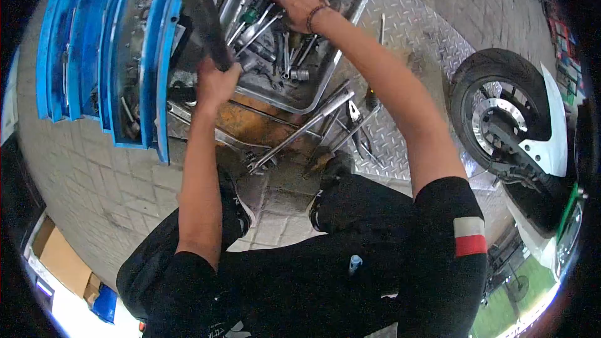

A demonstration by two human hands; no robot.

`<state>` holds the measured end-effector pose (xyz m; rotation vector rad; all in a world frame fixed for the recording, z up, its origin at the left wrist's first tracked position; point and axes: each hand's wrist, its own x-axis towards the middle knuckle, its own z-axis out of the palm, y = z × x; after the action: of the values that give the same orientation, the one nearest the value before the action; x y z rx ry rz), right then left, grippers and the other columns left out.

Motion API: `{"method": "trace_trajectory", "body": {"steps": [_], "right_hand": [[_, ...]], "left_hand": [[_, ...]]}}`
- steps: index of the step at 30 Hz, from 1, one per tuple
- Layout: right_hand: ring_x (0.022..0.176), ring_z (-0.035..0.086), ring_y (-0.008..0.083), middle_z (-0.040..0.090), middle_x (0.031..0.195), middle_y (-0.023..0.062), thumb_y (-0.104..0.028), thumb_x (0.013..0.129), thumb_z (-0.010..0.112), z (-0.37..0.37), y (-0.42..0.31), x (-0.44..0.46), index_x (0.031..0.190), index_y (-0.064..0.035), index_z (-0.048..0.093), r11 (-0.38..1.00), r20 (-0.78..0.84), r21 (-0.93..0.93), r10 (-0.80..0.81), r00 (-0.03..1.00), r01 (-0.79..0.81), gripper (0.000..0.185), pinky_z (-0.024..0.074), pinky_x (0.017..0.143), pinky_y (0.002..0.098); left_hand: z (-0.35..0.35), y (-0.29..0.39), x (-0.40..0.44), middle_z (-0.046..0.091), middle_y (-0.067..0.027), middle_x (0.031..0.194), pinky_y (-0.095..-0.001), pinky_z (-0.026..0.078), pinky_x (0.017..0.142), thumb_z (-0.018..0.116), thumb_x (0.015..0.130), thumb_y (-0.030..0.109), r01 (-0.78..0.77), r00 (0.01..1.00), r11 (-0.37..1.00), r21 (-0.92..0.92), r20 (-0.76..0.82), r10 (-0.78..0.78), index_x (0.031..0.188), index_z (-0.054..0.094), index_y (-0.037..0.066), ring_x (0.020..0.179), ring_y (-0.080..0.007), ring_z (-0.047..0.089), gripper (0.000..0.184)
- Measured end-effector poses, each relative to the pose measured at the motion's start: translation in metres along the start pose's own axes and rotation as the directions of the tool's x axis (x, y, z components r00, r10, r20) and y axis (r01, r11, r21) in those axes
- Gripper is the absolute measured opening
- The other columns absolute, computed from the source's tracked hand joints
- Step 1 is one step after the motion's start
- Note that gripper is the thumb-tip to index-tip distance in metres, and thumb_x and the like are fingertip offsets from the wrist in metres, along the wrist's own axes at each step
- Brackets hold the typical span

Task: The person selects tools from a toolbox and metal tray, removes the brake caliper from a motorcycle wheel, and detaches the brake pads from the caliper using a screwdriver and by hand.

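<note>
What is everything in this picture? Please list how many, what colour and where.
Metal tray: one, grey, upper centre
Loose tools: many, mostly silver, inside the tray
Green-ended tool: one, otherwise dark, left part of the tray
Long-handled tool: one, silver, near side of the tray
Pliers: one pair, silver and dark, right of that
Metal compartments: several, blue, left
Tread plate: one, silver, right of the tray
Wheel: one, black tyre, right
Cardboard: count unclear, brown, lower left
Paving: many blocks, grey, all around
Left hand: one, bare, gripping the green-ended tool
Right hand: one, bare, over the tray
</note>
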<state>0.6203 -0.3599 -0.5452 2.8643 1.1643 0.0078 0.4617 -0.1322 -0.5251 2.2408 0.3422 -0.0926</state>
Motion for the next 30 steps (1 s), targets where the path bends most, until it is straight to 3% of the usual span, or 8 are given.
{"method": "trace_trajectory", "body": {"steps": [9, 13, 15, 18, 22, 27, 28, 30], "right_hand": [[0.118, 0.05, 0.0293, 0.057, 0.12, 0.012, -0.051, 0.068, 0.074, -0.018, -0.003, 0.013, 0.12, -0.0124, 0.056, 1.0, 0.272, 0.008, -0.018, 0.962, 0.017, 0.067, 0.0342, 0.098, 0.0515], [0.104, 0.064, 0.033, 0.061, 0.122, 0.0149, -0.033, 0.077, 0.068, -0.044, 0.001, 0.017, 0.108, -0.0097, 0.064, 0.997, 0.479, 0.062, 0.016, 0.878, -0.052, 0.039, 0.0526, 0.084, 0.0505], [0.097, 0.064, 0.0309, 0.061, 0.116, 0.0128, -0.025, 0.08, 0.066, -0.063, 0.003, 0.005, 0.122, -0.0139, 0.052, 0.999, 0.493, -0.033, 0.001, 0.87, 0.018, 0.045, 0.0533, 0.079, 0.0444], [0.091, 0.066, 0.0314, 0.062, 0.11, 0.0108, -0.02, 0.081, 0.063, -0.078, 0.016, -0.023, 0.121, -0.0147, 0.05, 0.995, 0.196, -0.079, -0.047, 0.979, 0.064, 0.043, 0.0534, 0.076, 0.0445], [0.09, 0.063, 0.034, 0.06, 0.1, 0.0114, -0.018, 0.082, 0.061, -0.135, 0.045, -0.065, 0.117, -0.0145, 0.052, 0.989, -0.164, -0.026, 0.138, 0.977, -0.144, 0.036, 0.0518, 0.073, 0.043], [0.083, 0.064, 0.03, 0.062, 0.098, 0.0099, -0.025, 0.085, 0.063, -0.217, 0.076, -0.141, 0.117, -0.0118, 0.054, 0.984, -0.258, 0.053, 0.176, 0.95, -0.168, 0.036, 0.0513, 0.073, 0.0403], [0.079, 0.063, 0.0244, 0.062, 0.094, 0.0082, -0.024, 0.085, 0.064, -0.226, 0.079, -0.159, 0.116, -0.0089, 0.055, 0.893, -0.029, 0.418, 0.195, 0.98, -0.165, 0.036, 0.0508, 0.069, 0.0363], [0.071, 0.06, 0.0142, 0.061, 0.087, 0.0054, -0.021, 0.086, 0.064, -0.24, 0.056, -0.188, 0.115, -0.0028, 0.056, 0.39, 0.34, 0.834, 0.193, 0.921, -0.39, 0.035, 0.048, 0.06, 0.0294]], "left_hand": [[0.011, 0.009, -0.026, 0.049, -0.0008, 0.08, -0.0306, 0.044, 0.069, 0.061, 0.07, 0.0, 0.085, 0.995, 0.86, -0.503, -0.007, -0.102, 0.087, 0.05, 0.005, 0.073, -0.0157, 0.051, 0.02], [0.009, 0.027, -0.029, 0.041, 0.0021, 0.076, -0.0238, 0.037, 0.06, 0.057, 0.073, -0.003, 0.11, 0.99, 0.741, -0.662, 0.004, -0.143, 0.085, 0.041, 0.006, 0.069, -0.0083, 0.043, 0.022], [0.013, 0.03, -0.028, 0.041, 0.0022, 0.076, -0.022, 0.035, 0.058, 0.056, 0.075, -0.001, 0.055, 0.991, 0.738, -0.673, -0.054, -0.123, 0.084, 0.042, 0.006, 0.066, -0.0062, 0.041, 0.018], [0.029, 0.021, -0.015, 0.055, -0.0008, 0.079, -0.03, 0.043, 0.063, 0.06, 0.075, 0.006, 0.012, 0.97, 0.856, -0.517, -0.201, -0.135, 0.093, 0.054, 0.002, 0.065, -0.0142, 0.052, 0.019], [0.026, 0.041, -0.006, 0.06, -0.0104, 0.073, -0.0358, 0.046, 0.068, 0.061, 0.073, 0.01, 0.04, 0.991, 0.939, -0.343, -0.104, -0.081, 0.091, 0.058, -0.001, 0.067, -0.0208, 0.057, 0.021], [0.021, 0.064, 0.012, 0.064, -0.0168, 0.084, -0.0402, 0.046, 0.075, 0.064, 0.076, 0.015, 0.016, 0.989, 0.971, -0.24, -0.14, -0.05, 0.101, 0.056, -0.002, 0.079, -0.0316, 0.062, 0.031], [0.02, 0.066, 0.017, 0.065, -0.0199, 0.092, -0.0421, 0.047, 0.079, 0.065, 0.077, 0.018, -0.007, 0.983, 0.985, -0.175, -0.183, -0.026, 0.108, 0.054, -0.003, 0.087, -0.0363, 0.063, 0.039], [0.022, 0.064, 0.027, 0.063, -0.0236, 0.101, -0.0434, 0.045, 0.085, 0.065, 0.078, 0.019, -0.027, 0.979, 0.995, -0.096, -0.204, 0.007, 0.116, 0.049, -0.004, 0.096, -0.0396, 0.06, 0.048]]}}
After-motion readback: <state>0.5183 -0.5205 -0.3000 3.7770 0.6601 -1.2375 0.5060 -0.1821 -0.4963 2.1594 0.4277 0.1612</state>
